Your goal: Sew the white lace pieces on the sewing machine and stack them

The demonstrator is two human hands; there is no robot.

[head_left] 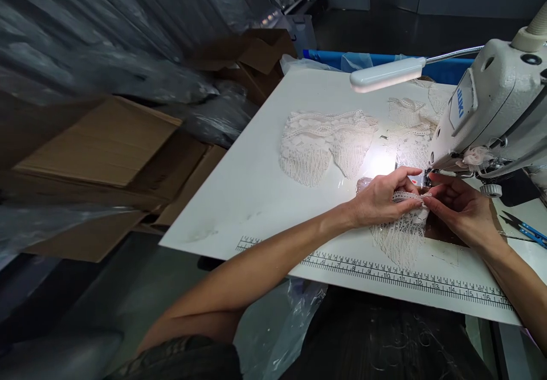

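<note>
A cream lace piece (399, 240) hangs between my two hands, just in front of the sewing machine's (482, 101) needle area. My left hand (382, 197) pinches its upper edge between thumb and fingers. From the other side my right hand (461, 206) grips the same edge, its fingertips close to my left ones and beside the presser foot (427, 176). The lower part of the lace drapes over the white table (239, 197). More lace pieces (327, 143) lie flat to the left, and another lace bundle (412, 115) rests behind the needle.
A lamp (387, 74) on a flexible neck lights the work spot. Blue thread snips (525, 229) lie at the right. A printed ruler (384, 274) runs along the table's front edge. Cardboard boxes (98, 141) and plastic sheeting (128, 27) stand left of the table.
</note>
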